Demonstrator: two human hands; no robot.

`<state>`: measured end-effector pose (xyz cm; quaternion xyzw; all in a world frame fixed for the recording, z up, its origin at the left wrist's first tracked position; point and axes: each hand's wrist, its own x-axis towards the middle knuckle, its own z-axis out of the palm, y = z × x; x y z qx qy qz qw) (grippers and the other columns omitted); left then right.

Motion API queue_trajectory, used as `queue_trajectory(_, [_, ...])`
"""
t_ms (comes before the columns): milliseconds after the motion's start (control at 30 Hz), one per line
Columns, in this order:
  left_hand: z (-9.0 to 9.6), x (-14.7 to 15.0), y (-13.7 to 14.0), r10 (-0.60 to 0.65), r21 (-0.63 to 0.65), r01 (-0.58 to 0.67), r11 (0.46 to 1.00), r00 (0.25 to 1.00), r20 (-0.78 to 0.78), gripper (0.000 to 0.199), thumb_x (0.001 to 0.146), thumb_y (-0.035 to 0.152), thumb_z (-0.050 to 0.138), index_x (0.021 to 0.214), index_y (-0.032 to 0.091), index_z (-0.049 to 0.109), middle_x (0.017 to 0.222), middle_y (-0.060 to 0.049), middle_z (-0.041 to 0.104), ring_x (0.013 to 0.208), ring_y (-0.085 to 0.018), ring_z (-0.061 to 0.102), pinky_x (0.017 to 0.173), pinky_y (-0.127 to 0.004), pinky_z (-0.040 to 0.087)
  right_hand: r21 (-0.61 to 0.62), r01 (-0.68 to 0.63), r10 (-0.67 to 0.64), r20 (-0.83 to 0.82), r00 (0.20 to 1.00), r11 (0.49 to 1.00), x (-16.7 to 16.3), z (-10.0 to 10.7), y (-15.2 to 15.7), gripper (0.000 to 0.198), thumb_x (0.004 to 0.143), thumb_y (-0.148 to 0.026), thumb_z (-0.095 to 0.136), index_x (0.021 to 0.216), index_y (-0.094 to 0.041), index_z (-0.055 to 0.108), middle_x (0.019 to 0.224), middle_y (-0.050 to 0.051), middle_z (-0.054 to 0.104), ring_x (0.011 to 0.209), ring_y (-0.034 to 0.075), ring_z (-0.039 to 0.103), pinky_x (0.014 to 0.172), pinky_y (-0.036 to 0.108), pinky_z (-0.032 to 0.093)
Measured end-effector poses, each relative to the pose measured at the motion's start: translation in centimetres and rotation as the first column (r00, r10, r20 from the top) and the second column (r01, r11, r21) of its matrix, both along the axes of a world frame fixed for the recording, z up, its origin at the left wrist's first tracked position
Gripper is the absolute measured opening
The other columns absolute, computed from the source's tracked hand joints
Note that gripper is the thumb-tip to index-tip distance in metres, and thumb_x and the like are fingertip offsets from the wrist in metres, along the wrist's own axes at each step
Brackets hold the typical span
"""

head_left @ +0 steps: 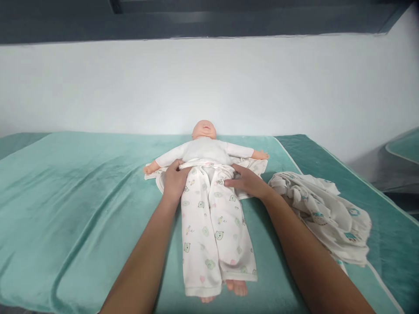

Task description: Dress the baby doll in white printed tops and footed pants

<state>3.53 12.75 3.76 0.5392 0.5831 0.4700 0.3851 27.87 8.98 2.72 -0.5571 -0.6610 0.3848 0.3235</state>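
Note:
A baby doll (205,151) lies on its back, arms spread, in a white long-sleeved top. White printed trousers (214,226) cover its legs up to the waist, and its feet show at the cuffs. At the waistband's left side, my left hand (176,179) is closed on the trousers. My right hand (248,179) holds the other hip side, its thumb across the front and its index finger at the waistband's edge; the remaining fingers are mostly hidden. A printed garment (257,165) is spread beneath the doll's arms and back.
A crumpled white printed cloth (324,213) lies to the right, close to my right forearm. Green plush covering (81,209) spreads under everything, with folds at the left. A white wall (131,87) rises behind the doll's head, below a dark overhead panel (209,19).

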Motion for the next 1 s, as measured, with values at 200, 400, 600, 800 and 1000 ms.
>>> queue_trajectory(200, [-0.9, -0.7, -4.3, 0.024, 0.129, -0.021, 0.991, 0.999, -0.023, 0.017, 0.073, 0.028, 0.066, 0.064, 0.02, 0.054, 0.116, -0.002, 0.066, 0.105, -0.022, 0.057, 0.089, -0.031, 0.043, 0.055, 0.069, -0.074, 0.081, 0.994, 0.996, -0.5, -0.6, 0.5, 0.038, 0.069, -0.055, 0.072, 0.079, -0.022, 0.055, 0.073, -0.004, 0.053, 0.072, 0.017, 0.048, 0.066, 0.03, 0.036])
queue_trajectory(400, [-1.5, -0.9, -7.7, 0.037, 0.2, -0.033, 0.979, 0.999, -0.021, 0.022, 0.075, 0.024, 0.065, 0.059, 0.02, 0.051, 0.125, -0.002, 0.064, 0.115, -0.024, 0.056, 0.093, -0.033, 0.042, 0.16, 0.107, -0.127, 0.123, 0.984, 0.981, -0.8, -1.0, 0.5, 0.029, 0.073, -0.047, 0.067, 0.073, -0.022, 0.052, 0.068, -0.004, 0.051, 0.069, 0.017, 0.046, 0.065, 0.03, 0.033])
queue_trajectory(600, [-1.0, -0.8, -6.4, -0.013, -0.081, 0.011, 0.997, 1.0, -0.018, 0.024, 0.081, 0.045, 0.062, 0.09, 0.023, 0.06, 0.082, 0.002, 0.061, 0.071, -0.015, 0.049, 0.065, -0.027, 0.039, 0.245, 0.155, -0.18, 0.082, 0.98, 0.957, -1.4, -1.2, 0.7, 0.027, 0.075, -0.045, 0.065, 0.07, -0.022, 0.053, 0.068, -0.004, 0.051, 0.069, 0.017, 0.046, 0.066, 0.03, 0.033])
queue_trajectory(800, [-1.1, 0.0, -4.2, -0.081, -0.006, 0.081, 0.997, 0.996, 0.04, 0.027, 0.079, 0.048, 0.064, 0.084, 0.022, 0.057, 0.074, 0.004, 0.051, 0.07, -0.013, 0.046, 0.065, -0.025, 0.037, 0.33, 0.286, -0.291, -0.035, 0.956, 0.9, -2.2, -1.3, 1.3, 0.026, 0.079, -0.045, 0.061, 0.07, -0.022, 0.052, 0.072, -0.002, 0.055, 0.073, 0.018, 0.048, 0.068, 0.031, 0.035])
queue_trajectory(1000, [-1.6, 1.5, -0.7, -0.018, 0.114, 0.024, 0.993, 0.999, -0.052, 0.024, 0.078, 0.043, 0.064, 0.086, 0.021, 0.058, 0.086, 0.001, 0.059, 0.079, -0.016, 0.051, 0.075, -0.027, 0.04, 0.416, 0.375, -0.438, 0.064, 0.897, 0.828, -2.7, -1.2, 2.4, 0.03, 0.084, -0.044, 0.053, 0.065, -0.023, 0.042, 0.069, -0.001, 0.051, 0.07, 0.019, 0.045, 0.065, 0.031, 0.031])
